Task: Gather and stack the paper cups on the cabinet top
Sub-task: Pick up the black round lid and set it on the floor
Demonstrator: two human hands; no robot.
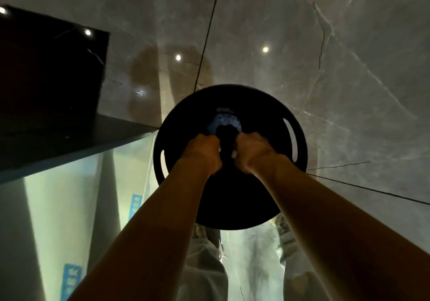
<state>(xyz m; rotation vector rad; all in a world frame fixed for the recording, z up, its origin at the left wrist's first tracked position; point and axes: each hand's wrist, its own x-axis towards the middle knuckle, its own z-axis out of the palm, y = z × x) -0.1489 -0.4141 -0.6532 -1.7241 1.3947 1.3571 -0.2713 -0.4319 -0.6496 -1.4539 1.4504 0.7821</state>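
Note:
The scene is dim. My left hand (204, 154) and my right hand (253, 151) are side by side over the middle of a round black tray (267, 114) with two slot handles. Both have their fingers curled around a dark upright shape between them. A blue-and-white patterned paper cup (224, 120) shows just beyond my knuckles and seems to be part of what I hold. My fingers hide how many cups are there. The dark cabinet top (69, 142) lies to the left of the tray.
A tall black panel (51, 72) stands on the cabinet top at the left. Glossy grey marble floor tiles (325, 56) with light reflections lie beyond and to the right. Pale cabinet fronts with blue labels (69, 207) run below left. My light trousers (204, 265) show below.

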